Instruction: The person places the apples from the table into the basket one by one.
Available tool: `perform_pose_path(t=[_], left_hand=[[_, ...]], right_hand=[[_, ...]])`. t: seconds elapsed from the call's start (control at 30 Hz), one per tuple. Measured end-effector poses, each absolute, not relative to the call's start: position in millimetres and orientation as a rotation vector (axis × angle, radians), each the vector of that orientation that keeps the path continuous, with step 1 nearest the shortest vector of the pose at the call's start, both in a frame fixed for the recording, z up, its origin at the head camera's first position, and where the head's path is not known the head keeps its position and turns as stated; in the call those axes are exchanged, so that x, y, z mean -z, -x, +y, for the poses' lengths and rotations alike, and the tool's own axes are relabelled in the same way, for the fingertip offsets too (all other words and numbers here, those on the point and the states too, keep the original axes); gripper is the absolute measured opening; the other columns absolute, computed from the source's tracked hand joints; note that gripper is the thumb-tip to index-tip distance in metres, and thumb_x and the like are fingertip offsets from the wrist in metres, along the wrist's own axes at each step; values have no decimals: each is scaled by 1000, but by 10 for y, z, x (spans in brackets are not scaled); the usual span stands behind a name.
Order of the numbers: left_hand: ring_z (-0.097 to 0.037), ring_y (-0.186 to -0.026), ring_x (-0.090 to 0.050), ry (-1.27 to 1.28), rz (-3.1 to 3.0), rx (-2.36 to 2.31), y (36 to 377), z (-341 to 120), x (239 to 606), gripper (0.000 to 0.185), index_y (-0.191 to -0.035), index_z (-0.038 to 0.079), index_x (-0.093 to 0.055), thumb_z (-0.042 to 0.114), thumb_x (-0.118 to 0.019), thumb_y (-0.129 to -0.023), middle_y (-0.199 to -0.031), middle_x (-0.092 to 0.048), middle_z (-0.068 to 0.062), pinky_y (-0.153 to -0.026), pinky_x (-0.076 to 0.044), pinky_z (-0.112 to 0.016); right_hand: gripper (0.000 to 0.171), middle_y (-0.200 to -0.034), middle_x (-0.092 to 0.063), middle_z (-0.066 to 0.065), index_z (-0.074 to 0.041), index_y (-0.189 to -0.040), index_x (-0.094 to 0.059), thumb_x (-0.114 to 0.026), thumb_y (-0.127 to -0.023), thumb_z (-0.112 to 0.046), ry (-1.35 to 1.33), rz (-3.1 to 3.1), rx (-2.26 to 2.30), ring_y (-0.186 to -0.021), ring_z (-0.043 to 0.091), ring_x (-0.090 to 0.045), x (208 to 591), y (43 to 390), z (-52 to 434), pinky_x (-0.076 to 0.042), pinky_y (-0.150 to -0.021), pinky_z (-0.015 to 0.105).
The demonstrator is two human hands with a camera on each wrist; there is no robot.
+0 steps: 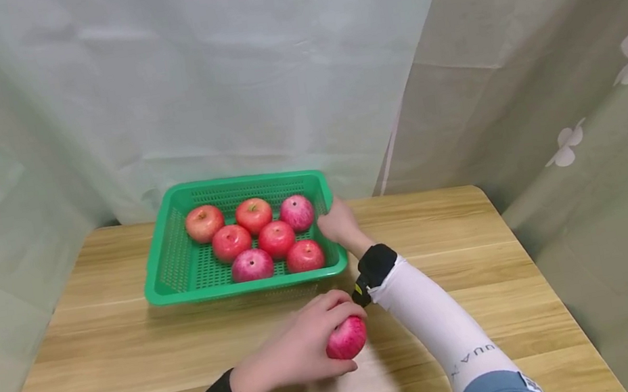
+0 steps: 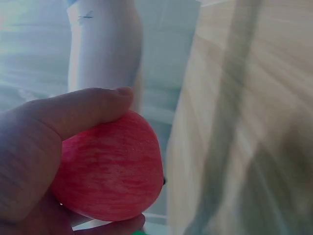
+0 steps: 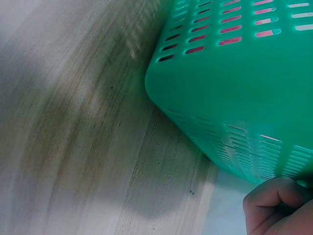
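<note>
Wooden tabletop (image 1: 131, 362), then green slotted plastic basket (image 1: 176, 259) with seven red apples; my right hand (image 1: 338, 223) grips its right rim. My left hand (image 1: 301, 349) clasps a red-pink apple (image 1: 347, 338) near the basket; loose grip could drop it.

the left hand (image 1: 301, 349) covers most of the apple (image 1: 347, 338); the right hand (image 3: 279, 205) is cut off at the right wrist picture's corner, tabletop (image 3: 73, 147) blurred.

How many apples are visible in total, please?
8. Seven apples lie in the green basket; one apple is held by the left hand above the table. None seems hidden.
</note>
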State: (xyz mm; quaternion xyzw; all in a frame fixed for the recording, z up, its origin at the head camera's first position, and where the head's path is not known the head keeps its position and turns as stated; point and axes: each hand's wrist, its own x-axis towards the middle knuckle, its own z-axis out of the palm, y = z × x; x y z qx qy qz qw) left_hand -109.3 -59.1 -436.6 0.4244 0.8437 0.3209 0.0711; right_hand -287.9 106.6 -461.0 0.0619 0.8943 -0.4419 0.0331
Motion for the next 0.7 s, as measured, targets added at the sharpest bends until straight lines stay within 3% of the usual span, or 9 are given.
perform_pose_path(t=[0.33,0.7], left_hand=[[-16,-124,-57,-1237,2620,-995,1125,-725,4190,71,-138,27,-65,40,-98,-76,-141,-56,5,-85,-60,-40],[-14,-122,-59,-1160,2773,-1108,1358,-1166,3880,72,-139,26,-63,37,-98,-77,-140,-57,7,-92,-60,-42]], right_hand=[[44,-129,-65,21,4,-139,-55,-58,-97,-8,-181,2776,1311,-120,35,-61,4597,2871,1069,-54,-99,50],[33,-117,-68,19,3,-126,-60,-57,-94,-5,-191,2766,1338,-111,34,-65,4627,2892,1071,-58,-93,50]])
